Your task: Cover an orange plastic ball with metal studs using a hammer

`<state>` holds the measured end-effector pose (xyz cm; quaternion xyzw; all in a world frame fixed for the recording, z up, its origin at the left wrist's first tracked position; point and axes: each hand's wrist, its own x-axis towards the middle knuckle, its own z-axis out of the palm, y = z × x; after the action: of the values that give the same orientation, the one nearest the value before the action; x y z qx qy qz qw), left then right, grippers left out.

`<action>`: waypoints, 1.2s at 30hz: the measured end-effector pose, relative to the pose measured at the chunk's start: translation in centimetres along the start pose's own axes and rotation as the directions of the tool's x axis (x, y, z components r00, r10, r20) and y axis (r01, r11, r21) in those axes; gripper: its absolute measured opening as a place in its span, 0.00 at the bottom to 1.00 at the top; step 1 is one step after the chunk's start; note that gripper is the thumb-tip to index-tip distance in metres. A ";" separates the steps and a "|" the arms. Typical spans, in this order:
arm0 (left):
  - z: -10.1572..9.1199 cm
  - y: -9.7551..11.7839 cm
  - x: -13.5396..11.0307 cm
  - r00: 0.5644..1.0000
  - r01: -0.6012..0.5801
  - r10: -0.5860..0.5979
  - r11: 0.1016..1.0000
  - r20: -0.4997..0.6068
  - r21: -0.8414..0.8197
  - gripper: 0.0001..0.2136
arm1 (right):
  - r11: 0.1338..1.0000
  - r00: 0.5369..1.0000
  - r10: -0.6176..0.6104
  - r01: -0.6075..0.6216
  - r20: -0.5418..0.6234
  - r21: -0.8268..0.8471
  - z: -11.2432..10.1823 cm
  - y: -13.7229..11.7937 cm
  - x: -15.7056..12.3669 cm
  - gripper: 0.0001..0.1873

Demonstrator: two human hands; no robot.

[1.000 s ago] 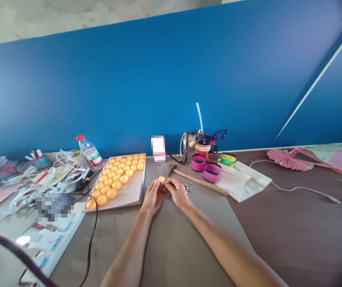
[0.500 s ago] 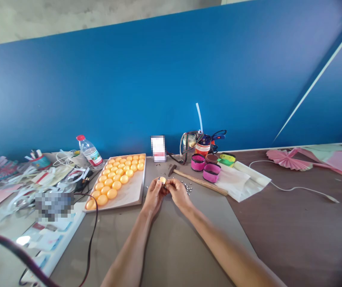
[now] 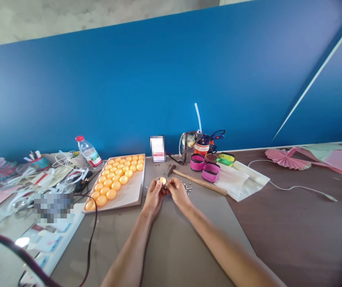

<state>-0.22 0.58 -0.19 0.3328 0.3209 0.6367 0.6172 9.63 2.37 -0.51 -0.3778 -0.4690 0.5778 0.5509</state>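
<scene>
Yellow pc (image 3: pixel 163 181) turned slightly, L of hammer (image 3: pixel 199 181).
L hand (image 3: pixel 154 193) pinches it; R hand (image 3: pixel 177 191) bunched, hold unclear. Prob. fine fingerwork; next needs steady pinch.

Red-capped bottle (image 3: pixel 90 154) before the blue wall (image 3: pixel 147 87), pink pleated fan (image 3: pixel 289 159) near a white cable (image 3: pixel 330 196).

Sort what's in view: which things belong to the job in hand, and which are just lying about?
Likely the job's:
yellowish piece between left hand and right hand
small metal bits
perhaps the orange balls and hammer

Likely just lying about:
bottle
cup of pens
pink folded paper
</scene>
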 end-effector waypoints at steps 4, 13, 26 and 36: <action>-0.3 0.2 0.1 0.999 0.039 -0.038 0.997 0.021 -0.067 0.12 | 0.982 0.994 -0.108 0.101 -0.032 -0.156 -0.7 -0.6 0.1 0.07; -0.7 0.9 0.5 0.993 0.087 -0.098 0.984 -0.066 -0.156 0.14 | 0.271 0.941 -0.331 0.162 0.066 -0.949 -3.9 -0.4 0.4 0.12; -0.6 1.1 0.4 0.993 0.092 -0.104 0.980 -0.058 -0.178 0.15 | 0.147 0.978 -0.203 0.082 0.052 -0.986 -3.2 -0.2 0.1 0.09; -0.9 1.0 0.7 0.992 0.096 -0.111 0.975 -0.065 -0.199 0.15 | 0.209 0.948 -0.313 0.121 0.050 -0.970 -3.2 -0.2 0.2 0.09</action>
<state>-1.52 1.21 0.16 0.2290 0.2969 0.6442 0.6667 12.75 3.00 -1.22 -0.6095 -0.7267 0.0527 0.3124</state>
